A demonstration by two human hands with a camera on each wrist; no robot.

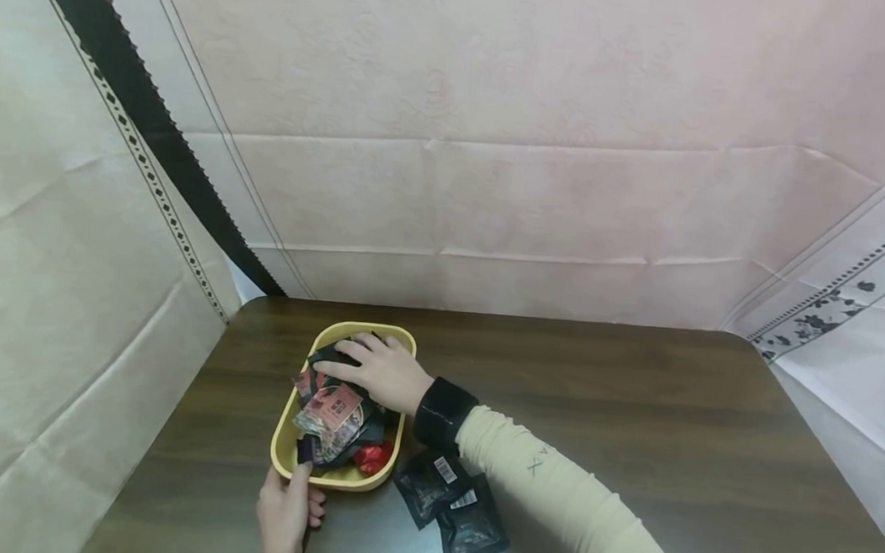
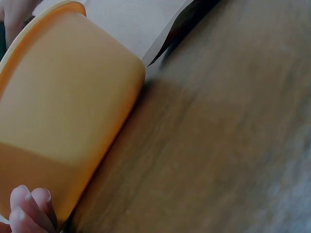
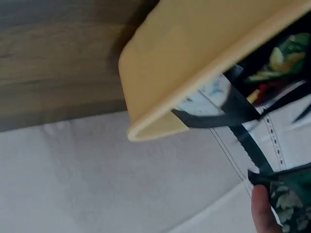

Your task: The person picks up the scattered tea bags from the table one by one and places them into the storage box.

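Observation:
A yellow plastic basket (image 1: pixel 279 443) stands on the left of the table, holding a heap of packets. My left hand (image 1: pixel 285 506) grips its near left corner, thumb at the rim; in the left wrist view the fingers (image 2: pixel 31 208) lie against its outer wall. My right hand (image 1: pixel 385 374) reaches over the far part of the heap, fingers spread around a dark packet (image 3: pixel 296 206) above the rim. One finger (image 3: pixel 262 211) lies at that packet's edge. A pink-labelled packet (image 1: pixel 336 409) lies on the heap, and a shiny red packet (image 1: pixel 373 457) sits in the near right corner.
Two black packets (image 1: pixel 467 524) with white barcode labels overlap on the brown table (image 1: pixel 630 420), right of the basket and beneath the right forearm. A pale patterned cloth (image 1: pixel 491 212) hangs behind the table and along both sides.

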